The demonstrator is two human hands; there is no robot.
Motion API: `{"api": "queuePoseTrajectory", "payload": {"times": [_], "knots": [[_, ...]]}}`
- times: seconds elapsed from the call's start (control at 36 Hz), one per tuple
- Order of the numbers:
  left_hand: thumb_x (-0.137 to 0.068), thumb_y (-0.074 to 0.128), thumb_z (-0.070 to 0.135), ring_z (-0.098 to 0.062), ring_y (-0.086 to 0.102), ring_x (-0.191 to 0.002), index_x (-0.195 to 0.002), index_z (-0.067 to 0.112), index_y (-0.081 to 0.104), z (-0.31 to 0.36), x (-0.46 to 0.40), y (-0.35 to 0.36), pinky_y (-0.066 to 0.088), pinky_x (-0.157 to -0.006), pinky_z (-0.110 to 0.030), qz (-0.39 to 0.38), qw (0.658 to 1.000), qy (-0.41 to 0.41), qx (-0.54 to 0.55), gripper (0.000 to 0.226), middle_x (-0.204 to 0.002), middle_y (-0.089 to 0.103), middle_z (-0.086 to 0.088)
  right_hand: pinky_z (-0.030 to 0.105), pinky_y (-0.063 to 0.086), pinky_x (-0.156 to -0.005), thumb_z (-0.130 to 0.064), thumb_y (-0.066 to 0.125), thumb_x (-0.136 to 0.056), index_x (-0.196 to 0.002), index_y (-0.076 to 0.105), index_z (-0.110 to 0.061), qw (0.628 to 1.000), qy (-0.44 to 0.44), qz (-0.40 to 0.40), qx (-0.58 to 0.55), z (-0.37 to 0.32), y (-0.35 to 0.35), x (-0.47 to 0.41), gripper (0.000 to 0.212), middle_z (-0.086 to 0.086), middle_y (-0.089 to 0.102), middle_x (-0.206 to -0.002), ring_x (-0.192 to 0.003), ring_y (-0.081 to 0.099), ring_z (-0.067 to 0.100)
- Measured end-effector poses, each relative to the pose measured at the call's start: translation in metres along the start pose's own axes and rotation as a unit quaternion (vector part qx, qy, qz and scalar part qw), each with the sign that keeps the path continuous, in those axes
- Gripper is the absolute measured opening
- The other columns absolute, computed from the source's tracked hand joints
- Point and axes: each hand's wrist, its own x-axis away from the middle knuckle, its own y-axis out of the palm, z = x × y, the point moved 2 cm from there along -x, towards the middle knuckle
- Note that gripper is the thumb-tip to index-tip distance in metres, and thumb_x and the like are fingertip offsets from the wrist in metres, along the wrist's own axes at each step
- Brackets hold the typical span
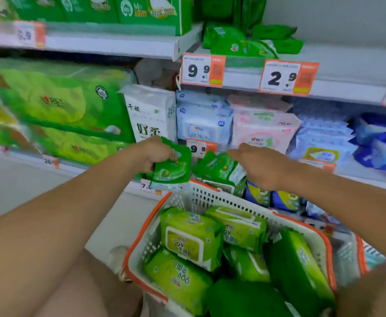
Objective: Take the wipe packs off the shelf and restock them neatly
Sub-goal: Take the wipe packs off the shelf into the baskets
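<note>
Left hand: fingers curled round a small green pack, held upright just above the basket rim at its 11 o'clock corner. Right hand: palm down, fingers bent over a cluster of green packs on the shelf edge at 12 o'clock of the basket; whether they actually grip, cannot tell. Basket, white with orange rim, holds several larger green packs, lying jumbled. More small green packs on the upper shelf, 12 o'clock.
</note>
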Motion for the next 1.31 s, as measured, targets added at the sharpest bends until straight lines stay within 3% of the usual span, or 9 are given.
{"api": "queuePoseTrajectory", "payload": {"times": [0.19,0.31,0.36,0.47,0.56,0.64,0.83,1.08,1.31], "knots": [[-0.095,0.058,0.007,-0.035,0.067,-0.099,-0.121,-0.006,0.052,-0.046,-0.032,0.037,0.059,-0.083,-0.046,0.032,0.988,-0.017,-0.153,0.030,-0.113,0.064,-0.021,0.035,0.045,-0.068,0.004,0.048,-0.087,-0.158,0.003,-0.037,0.995,-0.038,-0.095,-0.011,-0.005,0.067,-0.009,0.093,0.008,0.038,-0.139,-0.106,0.055,0.030],[-0.097,0.055,0.015,-0.034,0.052,-0.125,-0.146,-0.009,0.025,-0.061,-0.023,0.057,0.047,-0.096,-0.036,-0.020,0.867,0.026,-0.498,0.062,-0.142,0.044,-0.023,0.026,0.046,-0.070,0.013,0.042,-0.089,-0.159,0.007,-0.035,0.963,-0.091,-0.254,-0.014,-0.019,0.085,-0.009,0.092,-0.001,0.003,-0.167,-0.128,0.050,0.029],[-0.098,0.057,0.025,-0.030,0.057,-0.117,-0.135,0.000,0.046,-0.041,-0.020,0.057,0.047,-0.088,-0.034,-0.027,0.847,0.093,-0.523,0.046,-0.135,0.054,-0.018,0.032,0.048,-0.095,0.008,0.044,-0.091,-0.154,0.034,-0.029,0.956,-0.118,-0.269,-0.019,-0.019,0.069,-0.013,0.073,0.005,0.020,-0.164,-0.137,0.044,0.028],[-0.094,0.063,0.031,-0.023,0.064,-0.099,-0.120,0.014,0.064,0.051,0.000,0.033,0.052,-0.088,-0.035,0.067,0.876,0.343,-0.333,0.031,-0.111,0.067,-0.004,0.030,0.050,-0.091,-0.012,0.057,-0.096,-0.123,0.068,-0.019,0.984,-0.076,0.026,-0.160,0.014,-0.026,-0.017,0.030,-0.002,0.069,-0.116,-0.100,0.064,0.016],[-0.090,0.066,0.030,-0.015,0.064,-0.093,-0.108,0.016,0.068,0.130,0.028,0.010,0.052,-0.083,-0.031,0.177,0.803,0.526,-0.216,0.022,-0.099,0.070,0.001,0.024,0.050,-0.077,-0.009,0.067,-0.087,-0.105,0.071,-0.015,0.926,-0.017,0.320,-0.200,0.055,-0.099,-0.009,0.020,-0.004,0.071,-0.095,-0.083,0.064,0.012],[-0.085,0.061,0.042,-0.022,0.061,-0.107,-0.117,0.015,0.064,0.186,0.017,0.003,0.048,-0.093,-0.035,0.220,0.772,0.537,-0.259,0.043,-0.114,0.066,-0.005,0.035,0.046,-0.090,-0.032,0.075,-0.075,-0.115,0.066,-0.018,0.905,0.087,0.390,-0.146,0.099,-0.129,-0.029,0.044,0.005,0.065,-0.110,-0.103,0.060,0.026],[-0.083,0.055,0.072,-0.031,0.047,-0.130,-0.145,0.017,0.041,0.237,-0.048,0.028,0.041,-0.105,-0.036,0.169,0.860,0.335,-0.345,0.084,-0.146,0.044,-0.013,0.040,0.037,-0.114,-0.105,0.044,-0.046,-0.147,0.044,-0.027,0.940,0.197,0.197,-0.194,0.151,-0.165,-0.112,0.128,0.005,0.046,-0.149,-0.136,0.045,0.028],[-0.062,0.072,0.077,-0.026,0.026,-0.147,-0.157,0.019,0.015,0.280,-0.074,0.034,0.029,-0.117,-0.038,0.028,0.901,0.214,-0.377,0.126,-0.163,0.018,-0.003,0.046,0.023,-0.120,-0.075,0.068,-0.070,-0.157,0.013,-0.042,0.933,0.292,0.105,-0.182,0.233,-0.183,-0.170,0.108,0.005,0.003,-0.167,-0.152,0.015,0.032],[-0.053,0.095,0.036,-0.024,0.051,-0.120,-0.139,0.020,0.046,0.277,-0.088,0.025,0.044,-0.098,-0.031,0.036,0.952,0.253,-0.167,0.100,-0.133,0.049,-0.004,0.028,0.049,-0.083,-0.046,0.068,-0.087,-0.123,0.067,-0.019,0.939,0.270,0.176,-0.119,0.238,-0.172,-0.196,0.046,0.012,0.064,-0.124,-0.107,0.061,0.031]]}}
